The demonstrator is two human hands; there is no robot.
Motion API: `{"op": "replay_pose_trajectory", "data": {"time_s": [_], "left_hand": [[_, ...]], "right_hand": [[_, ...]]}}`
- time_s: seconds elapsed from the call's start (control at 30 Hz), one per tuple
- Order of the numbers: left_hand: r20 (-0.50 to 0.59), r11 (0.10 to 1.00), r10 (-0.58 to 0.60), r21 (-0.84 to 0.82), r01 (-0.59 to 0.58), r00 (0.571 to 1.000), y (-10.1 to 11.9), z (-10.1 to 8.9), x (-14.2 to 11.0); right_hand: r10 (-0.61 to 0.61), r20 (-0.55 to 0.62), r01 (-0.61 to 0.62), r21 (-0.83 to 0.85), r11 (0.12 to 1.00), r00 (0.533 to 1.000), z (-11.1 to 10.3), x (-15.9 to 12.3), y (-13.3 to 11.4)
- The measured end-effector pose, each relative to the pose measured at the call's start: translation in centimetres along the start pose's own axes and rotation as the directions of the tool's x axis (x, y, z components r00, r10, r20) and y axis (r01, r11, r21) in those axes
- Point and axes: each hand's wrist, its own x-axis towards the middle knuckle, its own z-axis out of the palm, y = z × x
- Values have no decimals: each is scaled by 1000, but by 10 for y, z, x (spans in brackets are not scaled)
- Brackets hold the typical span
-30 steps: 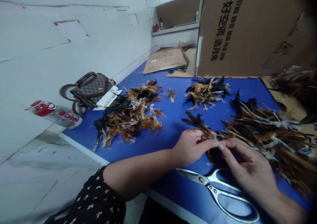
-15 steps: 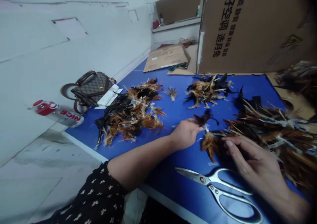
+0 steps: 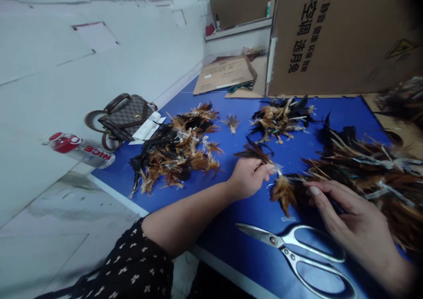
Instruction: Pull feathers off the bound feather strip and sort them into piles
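My left hand (image 3: 248, 178) is closed around the bound base of a dark feather bundle (image 3: 254, 151), whose tips point up and left. A whitish tie shows just beyond my fingertips, with a brown feather tuft (image 3: 283, 192) hanging below it. To the right, my right hand (image 3: 346, 217) pinches thumb against forefinger on a thin dark feather (image 3: 295, 178) that reaches toward the tie; its far end is hard to make out. Below both hands, metal scissors (image 3: 280, 241) lie with blades together on the blue table (image 3: 224, 241).
Feather piles lie at left (image 3: 180, 151), at back (image 3: 280, 116) and at right (image 3: 370, 166). One small feather tuft (image 3: 231, 123) sits between the first two. A handbag (image 3: 124, 116) and bottle (image 3: 81, 149) stand by the wall. A large cardboard box (image 3: 346, 39) rises behind.
The dark bundle in my left hand has swung over to the left, and its feathers now show more fully. My right hand keeps its pinch. The whole view has shifted slightly.
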Motion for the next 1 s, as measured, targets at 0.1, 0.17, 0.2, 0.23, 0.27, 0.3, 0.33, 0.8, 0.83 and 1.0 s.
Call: {"op": "replay_pose_trajectory", "data": {"time_s": [0.1, 0.17, 0.2, 0.23, 0.27, 0.3, 0.33, 0.8, 0.83, 1.0], "left_hand": [[39, 936, -123, -327, 129, 992, 11, 7, -7], [123, 869, -137, -462, 179, 983, 17, 13, -13], [172, 840, -140, -501, 209, 975, 19, 16, -16], [219, 814, -144, -528, 241, 965, 21, 18, -20], [257, 791, -147, -549, 270, 955, 23, 21, -23], [281, 771, -151, -567, 291, 948, 24, 23, -25], [294, 754, -154, -582, 305, 943, 25, 25, -28], [366, 767, -174, -531, 359, 914, 20, 32, -35], [362, 769, -181, -528, 361, 914, 20, 32, -35], [318, 778, -178, -534, 331, 931, 19, 37, -34]], "right_hand": [[-9, -14, 9, 0, 1000, 1000, 2, 0, 1], [-31, -14, 31, 22, 999, 999, 4, 0, -1], [-43, -8, 44, 37, 998, 999, 4, 1, -3], [-55, 2, 55, 52, 997, 998, 5, 1, -5], [-59, 13, 58, 64, 996, 998, 5, 2, -7], [-58, 27, 56, 79, 995, 998, 5, 3, -9], [-58, 39, 54, 94, 994, 998, 5, 3, -11], [-120, 68, 104, 206, 973, 990, 1, 2, -12], [-119, 75, 102, 207, 973, 990, 1, 2, -12], [-82, 74, 65, 200, 978, 994, 3, 1, -14]]}}
